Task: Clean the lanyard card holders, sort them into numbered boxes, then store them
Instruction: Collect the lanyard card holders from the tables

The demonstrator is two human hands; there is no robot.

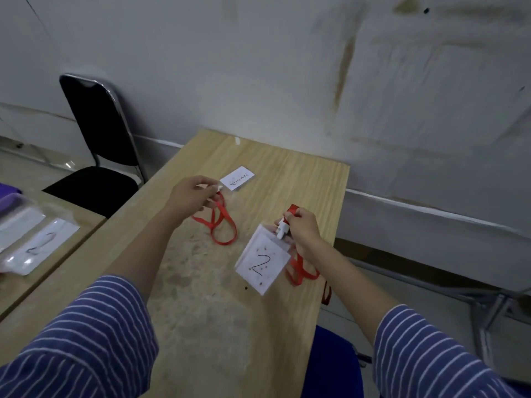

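A card holder marked "2" [263, 261], speckled with dirt, hangs tilted just above the wooden table [201, 311]. My right hand [303, 229] pinches its white clip and red lanyard [301, 271], which trails toward the table's right edge. A second card holder marked "1" [237, 178] lies farther back on the table. My left hand [191, 196] pinches that one's white clip, and its red lanyard [221, 225] loops on the tabletop below the hand.
A clear plastic box labelled "2" [37, 245] sits on a second table at the left, with a purple thing [8, 196] behind it. A black chair [97, 145] stands behind the tables. A blue seat [330, 366] is at the lower right. The wall is close behind.
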